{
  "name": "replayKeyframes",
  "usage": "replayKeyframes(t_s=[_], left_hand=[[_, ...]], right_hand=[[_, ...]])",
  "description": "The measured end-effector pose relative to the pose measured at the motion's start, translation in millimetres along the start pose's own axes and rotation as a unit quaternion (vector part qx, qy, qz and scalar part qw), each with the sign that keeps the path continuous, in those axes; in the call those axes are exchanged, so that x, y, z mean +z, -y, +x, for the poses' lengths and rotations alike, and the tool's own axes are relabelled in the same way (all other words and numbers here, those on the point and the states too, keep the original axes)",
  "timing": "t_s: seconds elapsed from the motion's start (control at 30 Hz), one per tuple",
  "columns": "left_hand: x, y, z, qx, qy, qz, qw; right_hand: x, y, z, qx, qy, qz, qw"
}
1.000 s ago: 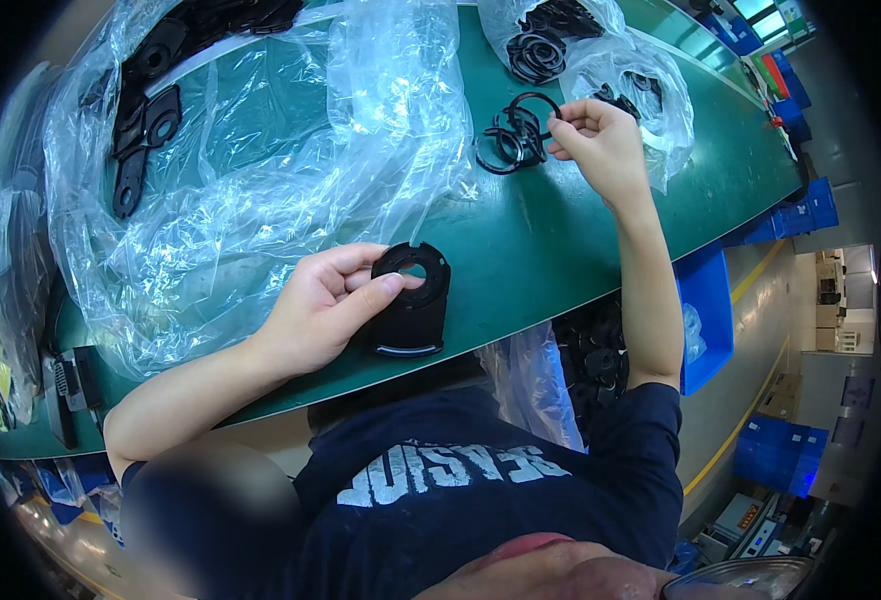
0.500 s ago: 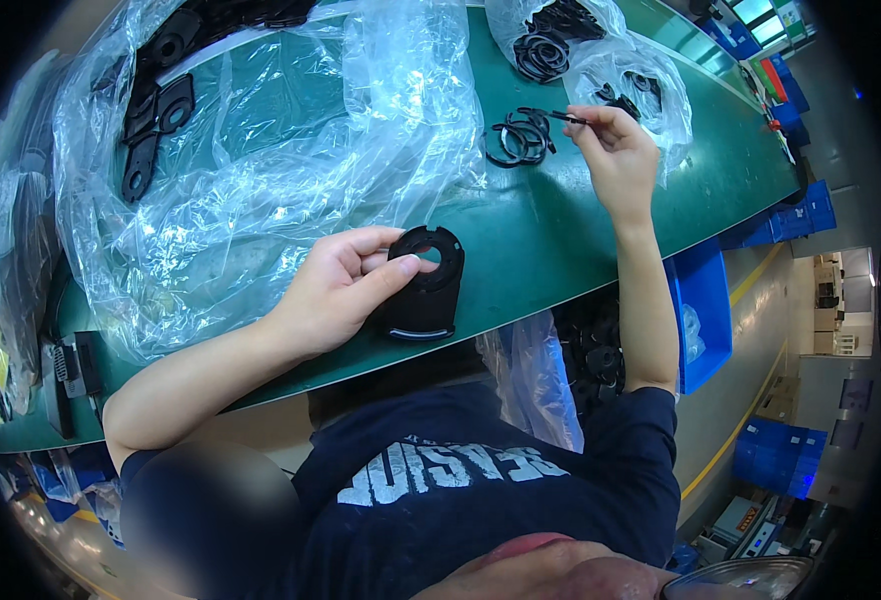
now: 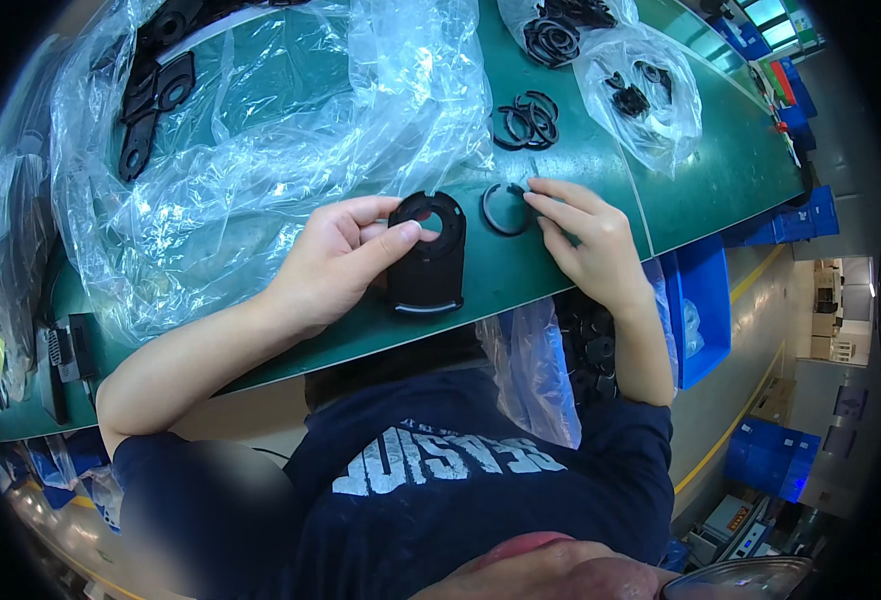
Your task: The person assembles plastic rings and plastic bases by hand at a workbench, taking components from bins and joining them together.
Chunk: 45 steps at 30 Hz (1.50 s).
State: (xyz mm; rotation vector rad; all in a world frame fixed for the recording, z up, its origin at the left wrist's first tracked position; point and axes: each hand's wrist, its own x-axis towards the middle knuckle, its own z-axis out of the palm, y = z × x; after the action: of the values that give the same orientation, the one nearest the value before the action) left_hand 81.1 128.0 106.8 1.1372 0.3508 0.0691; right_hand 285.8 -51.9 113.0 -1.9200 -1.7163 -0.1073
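Observation:
Closed on the rim of a black plastic plate (image 3: 428, 275) is my left hand (image 3: 346, 255), its thumb over the round hole and fingers behind. The plate has a rounded top and a straight lower edge with a pale strip. To its right, my right hand (image 3: 586, 235) pinches an open black ring (image 3: 506, 212) at one side, just above the green table. Several similar black rings (image 3: 529, 122) lie in a loose heap beyond that hand.
Clear plastic sheeting (image 3: 291, 190) covers much of the table's left, with black parts (image 3: 159, 100) on it. Bags of black parts (image 3: 641, 95) lie at the far right. A blue bin (image 3: 699, 310) stands beyond the table edge, and a small dark device (image 3: 66, 355) sits at far left.
My right hand has come nearer from the ring heap, bringing one ring beside the plate. My left hand keeps its hold on the plate, slightly raised in view.

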Motion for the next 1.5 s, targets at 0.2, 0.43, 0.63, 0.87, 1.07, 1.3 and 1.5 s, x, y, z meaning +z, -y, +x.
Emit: replayKeyframes(t_s=[0.2,0.43,0.63,0.87,1.07,1.3,1.5], left_hand=[[0.5,4.3,2.9,-0.009,-0.012,-0.023,1.0],[0.2,2.4,1.8,-0.015,0.004,-0.042,0.999],[2.3,0.8,0.2,-0.022,0.002,-0.026,0.999],[-5.0,4.1,1.5,-0.008,0.052,-0.05,0.997],[-8.1,7.0,0.4,-0.006,0.065,-0.046,0.997],[-3.5,8.2,-2.4,0.017,0.026,0.059,0.998],[0.8,3.9,-4.8,0.011,-0.005,0.048,0.999]], right_hand=[[-6.4,15.1,11.7,0.049,0.007,0.044,0.998],[7.5,24.4,16.1,0.08,0.036,0.03,0.996],[16.7,37.2,17.1,0.141,-0.068,0.333,0.93],[19.6,69.8,26.9,0.024,-0.035,0.148,0.988],[29.2,74.8,29.1,-0.021,-0.071,0.066,0.995],[31.2,83.0,28.1,-0.032,-0.067,0.04,0.996],[28.1,75.5,30.9,-0.027,-0.059,0.107,0.992]])
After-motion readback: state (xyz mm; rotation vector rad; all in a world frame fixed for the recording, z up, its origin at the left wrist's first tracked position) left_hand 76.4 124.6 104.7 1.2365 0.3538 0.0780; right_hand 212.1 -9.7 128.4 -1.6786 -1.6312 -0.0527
